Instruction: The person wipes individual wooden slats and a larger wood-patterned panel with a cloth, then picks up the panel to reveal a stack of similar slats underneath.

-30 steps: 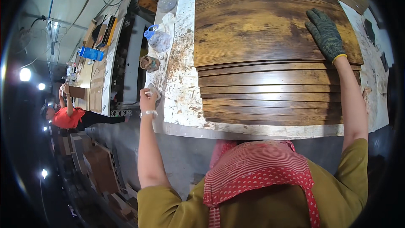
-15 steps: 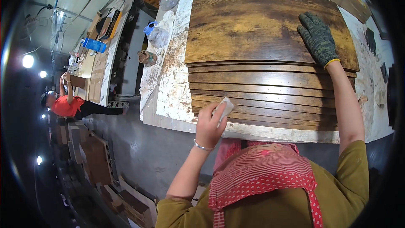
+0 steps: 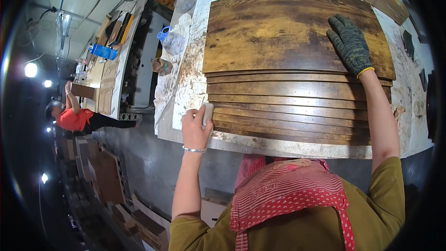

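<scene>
Brown wood-grain boards lie in a stepped stack, the top board (image 3: 278,32) showing whole and the front edges of several lower boards (image 3: 297,102) fanned toward me. At the stack's near left corner, my left hand (image 3: 196,130) is bare and closed round a small whitish pad (image 3: 208,113), whose exact kind I cannot make out. The pad is beside the ends of the lower boards. My right hand (image 3: 349,44), in a dark green-grey knitted glove with a yellow cuff, rests flat on the right part of the top board, fingers stretched out.
The stack sits on a white, brown-stained worktable (image 3: 186,81). A clear jug with a blue top (image 3: 172,42) and a brown-stained container (image 3: 161,66) stand left. Cardboard (image 3: 381,0) lies far right. A person in red (image 3: 74,118) handles a brown box (image 3: 82,90) at another bench.
My left hand has moved left with the pad, from the front edges of the lower boards to the stack's left corner. My right hand stays on the top board.
</scene>
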`<state>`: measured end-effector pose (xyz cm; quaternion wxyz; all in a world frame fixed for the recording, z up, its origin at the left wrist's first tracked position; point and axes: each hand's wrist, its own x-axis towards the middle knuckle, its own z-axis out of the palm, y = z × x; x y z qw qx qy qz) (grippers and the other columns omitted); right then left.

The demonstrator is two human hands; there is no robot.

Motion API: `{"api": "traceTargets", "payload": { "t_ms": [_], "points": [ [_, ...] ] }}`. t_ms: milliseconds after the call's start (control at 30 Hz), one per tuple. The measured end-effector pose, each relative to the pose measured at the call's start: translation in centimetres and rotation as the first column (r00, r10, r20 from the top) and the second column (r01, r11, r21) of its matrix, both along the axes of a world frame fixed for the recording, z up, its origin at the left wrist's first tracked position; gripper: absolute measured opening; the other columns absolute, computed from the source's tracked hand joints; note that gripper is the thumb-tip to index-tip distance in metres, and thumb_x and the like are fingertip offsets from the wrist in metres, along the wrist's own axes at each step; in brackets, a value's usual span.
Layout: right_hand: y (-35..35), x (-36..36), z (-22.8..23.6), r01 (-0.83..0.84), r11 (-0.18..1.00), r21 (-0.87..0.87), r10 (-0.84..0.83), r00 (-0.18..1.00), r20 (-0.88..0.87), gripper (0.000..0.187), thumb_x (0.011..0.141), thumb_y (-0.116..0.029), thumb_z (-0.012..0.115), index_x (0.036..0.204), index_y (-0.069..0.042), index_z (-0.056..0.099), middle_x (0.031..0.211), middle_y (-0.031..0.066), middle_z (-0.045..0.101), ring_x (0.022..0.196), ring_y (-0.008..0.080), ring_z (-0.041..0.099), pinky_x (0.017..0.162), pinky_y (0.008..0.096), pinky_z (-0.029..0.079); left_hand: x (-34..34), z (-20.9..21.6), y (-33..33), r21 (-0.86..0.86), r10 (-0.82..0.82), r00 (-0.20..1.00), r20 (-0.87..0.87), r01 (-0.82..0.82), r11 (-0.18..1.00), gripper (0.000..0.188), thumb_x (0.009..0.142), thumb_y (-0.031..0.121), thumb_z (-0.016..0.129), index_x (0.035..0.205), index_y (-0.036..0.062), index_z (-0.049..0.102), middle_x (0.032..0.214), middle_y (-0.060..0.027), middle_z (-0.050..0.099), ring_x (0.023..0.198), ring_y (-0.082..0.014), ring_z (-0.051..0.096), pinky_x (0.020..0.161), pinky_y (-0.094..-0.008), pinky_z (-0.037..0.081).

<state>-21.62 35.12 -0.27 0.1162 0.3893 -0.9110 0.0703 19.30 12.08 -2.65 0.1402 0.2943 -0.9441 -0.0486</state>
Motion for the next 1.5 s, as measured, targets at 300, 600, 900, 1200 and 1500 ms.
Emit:
{"api": "traceTargets", "payload": {
  "t_ms": [300, 600, 900, 1200, 1500],
  "points": [
    [-0.1, -0.3, -0.3, -0.008, 1.0, -0.03, 0.009, 1.0, 0.01, 0.046, 0.093, -0.036, 0.047, 0.13, -0.009, 0.049, 0.136, 0.0136, 0.045, 0.127, 0.0298, 0.04, 0.106, 0.0411, 0.03, -1.5, -1.4, 2.8, 0.102, -0.174, 0.977, -0.126, 0.188, 0.977, 0.041, 0.072, 0.012, 0.067, 0.113, 0.0068, 0.062, 0.097, -0.0131, 0.056, 0.084, -0.0305, 0.052, 0.075, -0.0398, 0.045],
    [-0.1, -0.1, -0.4, 0.0, 0.999, -0.034, 0.0, 1.0, -0.006, 0.045, 0.093, -0.037, 0.047, 0.13, -0.011, 0.05, 0.137, 0.0129, 0.044, 0.128, 0.0291, 0.039, 0.107, 0.0419, 0.029, 0.2, -2.5, 0.5, 0.033, 0.146, 0.978, -0.152, -0.142, 0.989, 0.041, 0.076, 0.01, 0.065, 0.116, 0.0045, 0.06, 0.098, -0.0136, 0.056, 0.084, -0.0303, 0.053, 0.077, -0.0389, 0.044],
    [-0.1, 0.1, 0.1, 0.014, 1.0, -0.013, -0.014, 1.0, 0.015, 0.045, 0.093, -0.037, 0.047, 0.13, -0.012, 0.049, 0.137, 0.0127, 0.044, 0.128, 0.0291, 0.039, 0.107, 0.0428, 0.028, -0.8, -2.3, 3.3, 0.114, 0.165, 0.977, -0.132, -0.15, 0.982, 0.043, 0.074, 0.008, 0.067, 0.117, 0.0064, 0.058, 0.101, -0.0129, 0.056, 0.091, -0.0301, 0.053, 0.08, -0.0378, 0.044],
    [0.0, 0.0, -0.3, -0.018, 0.999, -0.036, 0.017, 1.0, -0.004, 0.045, 0.093, -0.037, 0.047, 0.13, -0.011, 0.05, 0.137, 0.0136, 0.045, 0.127, 0.03, 0.04, 0.107, 0.042, 0.029, -3.1, -1.8, 6.2, 0.125, -0.076, 0.989, -0.128, 0.093, 0.988, 0.044, 0.07, 0.009, 0.069, 0.112, 0.0038, 0.06, 0.1, -0.0146, 0.057, 0.09, -0.0317, 0.054, 0.08, -0.0399, 0.045],
    [0.0, 0.0, -0.1, -0.037, 0.999, -0.04, 0.038, 0.999, 0.022, 0.045, 0.093, -0.036, 0.046, 0.13, -0.01, 0.05, 0.138, 0.0133, 0.044, 0.128, 0.0298, 0.039, 0.107, 0.041, 0.029, 3.9, -2.2, -2.4, 0.202, 0.342, 0.921, -0.186, -0.305, 0.931, 0.044, 0.077, 0.009, 0.064, 0.119, 0.0046, 0.057, 0.101, -0.0161, 0.057, 0.09, -0.0329, 0.054, 0.08, -0.0402, 0.045]
  ]
}}
